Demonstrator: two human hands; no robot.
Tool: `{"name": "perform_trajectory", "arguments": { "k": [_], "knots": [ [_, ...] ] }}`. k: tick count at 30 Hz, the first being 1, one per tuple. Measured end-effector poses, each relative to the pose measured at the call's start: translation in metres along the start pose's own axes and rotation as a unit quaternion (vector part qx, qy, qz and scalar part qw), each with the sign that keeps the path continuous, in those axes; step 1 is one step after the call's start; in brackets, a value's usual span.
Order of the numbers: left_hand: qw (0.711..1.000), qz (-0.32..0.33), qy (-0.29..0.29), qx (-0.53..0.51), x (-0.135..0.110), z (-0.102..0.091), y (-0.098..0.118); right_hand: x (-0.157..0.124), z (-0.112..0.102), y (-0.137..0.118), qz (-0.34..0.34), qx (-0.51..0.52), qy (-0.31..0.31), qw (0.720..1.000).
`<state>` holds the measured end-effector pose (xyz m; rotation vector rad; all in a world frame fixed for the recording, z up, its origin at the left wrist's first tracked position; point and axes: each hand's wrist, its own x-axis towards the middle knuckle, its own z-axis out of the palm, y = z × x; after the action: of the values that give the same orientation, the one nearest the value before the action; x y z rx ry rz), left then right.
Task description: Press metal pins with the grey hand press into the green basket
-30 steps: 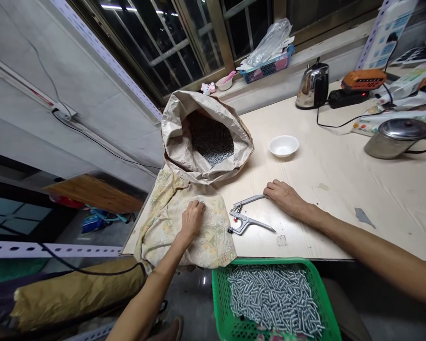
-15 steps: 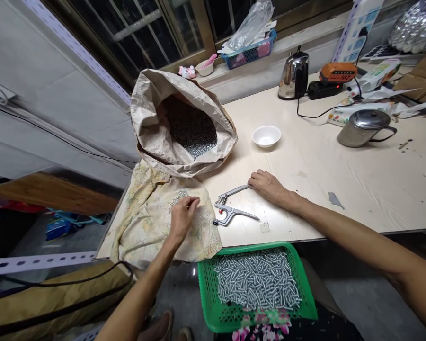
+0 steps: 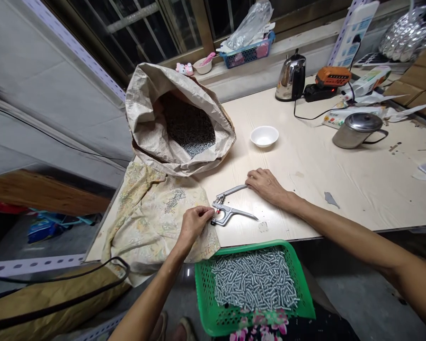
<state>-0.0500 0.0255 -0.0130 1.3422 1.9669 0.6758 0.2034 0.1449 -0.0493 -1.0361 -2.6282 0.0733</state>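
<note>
Grey spring-loaded hand pliers (image 3: 230,210) lie on the table with their handles spread to the right. My left hand (image 3: 195,221) is pinched at the jaw end of the pliers; whatever sits between its fingertips is too small to make out. At the tip of the upper handle, my right hand (image 3: 266,184) has its fingers closed on the metal, its palm low over the table. A little heap of small metal pieces (image 3: 173,201) rests on the patterned cloth (image 3: 142,227), left of the pliers. Below the table edge, a green basket (image 3: 202,303) holds many threaded metal pieces (image 3: 255,279).
Behind the cloth stands an open paper-lined sack (image 3: 142,113) with metal pieces inside. A white bowl (image 3: 264,136) is beyond my right hand. Farther right are a kettle (image 3: 291,78), a battery on a charger (image 3: 332,78) with its cord, and a lidded metal mug (image 3: 357,130).
My left hand has moved right, from the heap on the cloth to the jaw end of the pliers, uncovering the heap. My right hand keeps its place on the handle.
</note>
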Motion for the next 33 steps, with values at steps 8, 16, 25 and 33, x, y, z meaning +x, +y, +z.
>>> {"name": "perform_trajectory", "arguments": {
  "k": [8, 16, 25, 33],
  "knots": [
    [1.000, 0.017, 0.019, -0.010, -0.006, -0.003, 0.002, -0.023, -0.011, -0.060, -0.063, 0.077, -0.090, 0.991],
    [0.997, 0.060, 0.032, -0.043, -0.024, 0.009, 0.003, -0.038, 0.006, -0.054, -0.145, 0.009, -0.031, 0.989],
    [0.995, 0.081, 0.044, -0.031, -0.035, 0.018, 0.004, -0.040, 0.000, -0.056, -0.175, -0.026, -0.012, 0.984],
    [0.998, 0.048, 0.029, -0.026, -0.032, 0.018, 0.002, -0.037, 0.002, -0.053, -0.169, -0.007, -0.026, 0.985]
  ]
}}
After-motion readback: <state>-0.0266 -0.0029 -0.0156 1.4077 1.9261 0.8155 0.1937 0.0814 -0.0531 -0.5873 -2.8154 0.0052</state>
